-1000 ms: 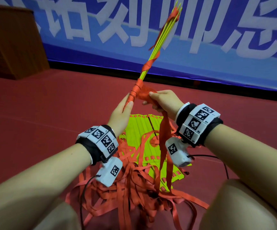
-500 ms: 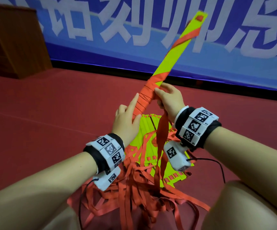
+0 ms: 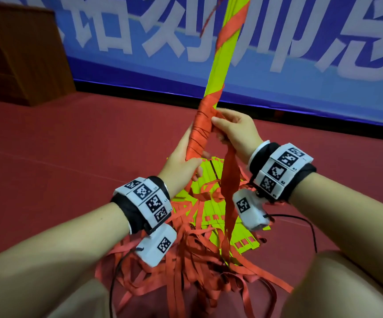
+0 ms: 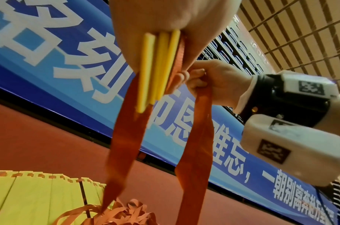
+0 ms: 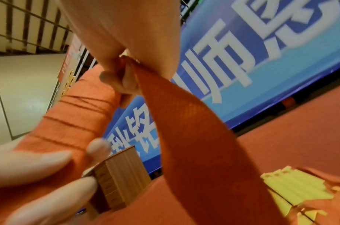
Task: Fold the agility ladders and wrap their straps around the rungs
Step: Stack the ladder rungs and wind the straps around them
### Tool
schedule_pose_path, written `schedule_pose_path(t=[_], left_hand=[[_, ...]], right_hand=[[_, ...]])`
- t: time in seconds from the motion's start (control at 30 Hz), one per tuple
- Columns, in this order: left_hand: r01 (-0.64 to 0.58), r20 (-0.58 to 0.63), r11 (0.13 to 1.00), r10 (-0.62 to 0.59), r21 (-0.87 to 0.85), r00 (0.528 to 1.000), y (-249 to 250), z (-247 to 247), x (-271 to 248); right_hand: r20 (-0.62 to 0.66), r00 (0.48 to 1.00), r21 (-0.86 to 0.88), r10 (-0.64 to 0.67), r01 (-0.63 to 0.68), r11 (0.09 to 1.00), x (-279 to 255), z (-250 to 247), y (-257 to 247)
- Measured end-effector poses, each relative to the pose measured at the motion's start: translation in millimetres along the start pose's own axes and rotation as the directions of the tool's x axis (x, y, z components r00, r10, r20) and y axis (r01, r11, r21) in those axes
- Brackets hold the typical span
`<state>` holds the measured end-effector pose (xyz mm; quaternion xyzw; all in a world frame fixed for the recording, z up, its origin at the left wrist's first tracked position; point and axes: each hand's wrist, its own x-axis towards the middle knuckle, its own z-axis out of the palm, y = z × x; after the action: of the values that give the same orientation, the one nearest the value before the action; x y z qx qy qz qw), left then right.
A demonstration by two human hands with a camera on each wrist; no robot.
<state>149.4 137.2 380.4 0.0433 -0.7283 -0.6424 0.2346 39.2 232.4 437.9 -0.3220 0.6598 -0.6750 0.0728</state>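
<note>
One bundle of yellow rungs (image 3: 220,56) is standing raised between two hands, the left hand (image 3: 181,161) and the right hand (image 3: 236,131). One heap of flat yellow rungs (image 3: 211,180) is lying on the floor among red straps (image 3: 192,267) too tangled to count, and one wooden cabinet (image 3: 23,53) is standing at the back

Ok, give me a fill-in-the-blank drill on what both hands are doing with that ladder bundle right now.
1. The left hand grips the lower end of the stacked ____ rungs.
2. The right hand pinches the ____ strap beside the bundle.
3. From the right hand, the strap hangs ____ toward the loose pile.
4. That pile lies on the ____ floor.

Missing words: yellow; orange; down; red
</note>
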Motion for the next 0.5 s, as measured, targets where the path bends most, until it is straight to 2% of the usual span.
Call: schedule_pose_path(t=[0.07,0.13,0.23,0.33,0.37,0.43,0.5], left_hand=[[-0.001,-0.023,1.000,0.001,0.013,1.000,-3,-3,1],[0.017,-0.045,1.000,-0.016,0.022,0.999,-4,-6,4],[0.018,-0.068,0.992,-0.010,0.124,0.998,0,-9,6],[0.051,-0.096,0.941,-0.020,0.335,0.995,-5,-11,9],[0.083,-0.093,0.895,-0.047,0.439,0.995,-8,-11,10],[0.130,-0.082,0.729,-0.102,0.672,0.991,-10,-9,8],[0.134,-0.089,0.581,-0.104,0.803,0.990,-10,-7,5]], right_hand=[[0.026,0.999,-0.166,0.044,-0.039,0.985,3,-8,0],[0.043,0.995,-0.235,0.087,-0.075,0.969,5,-14,1],[0.047,0.984,-0.205,0.169,-0.156,0.966,9,-19,3],[-0.011,0.966,-0.115,0.256,-0.256,0.960,11,-19,5],[-0.042,0.960,-0.088,0.278,-0.281,0.956,11,-18,6],[-0.101,0.947,-0.062,0.307,-0.314,0.948,11,-13,9],[-0.139,0.941,-0.119,0.308,-0.325,0.938,10,-9,13]])
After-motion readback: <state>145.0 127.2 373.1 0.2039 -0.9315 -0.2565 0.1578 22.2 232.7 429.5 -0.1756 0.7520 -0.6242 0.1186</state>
